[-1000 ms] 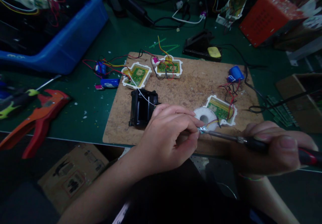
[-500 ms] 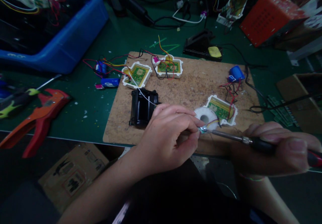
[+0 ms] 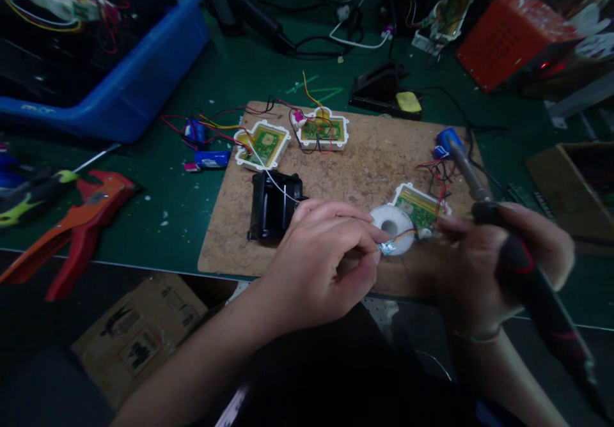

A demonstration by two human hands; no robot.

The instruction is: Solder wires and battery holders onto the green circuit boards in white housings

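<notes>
Between thumb and fingertips my left hand (image 3: 330,257) pinches a small circuit board (image 3: 386,248) with thin coloured wires on it. Just behind the board lies a white solder spool (image 3: 405,222). My right hand (image 3: 494,261) is closed round a soldering iron (image 3: 515,254), its metal tip pointing up and away, clear of the board. Past the right hand a white housing with a green circuit board (image 3: 417,206) is wired to a blue battery (image 3: 446,139). Left of my left hand stands a black plastic case (image 3: 274,206).
Two more white housings (image 3: 263,146) sit at the back of the brown work board (image 3: 369,152). A soldering stand (image 3: 378,85) with a yellow sponge (image 3: 409,101) is behind. On the left are orange-red cutters (image 3: 91,222) and a blue bin (image 3: 119,94); a red box (image 3: 508,43) stands back right.
The soldering iron has come away from the small board, swinging from level to tip-up as my right hand turned. My left hand has stayed in place with the board.
</notes>
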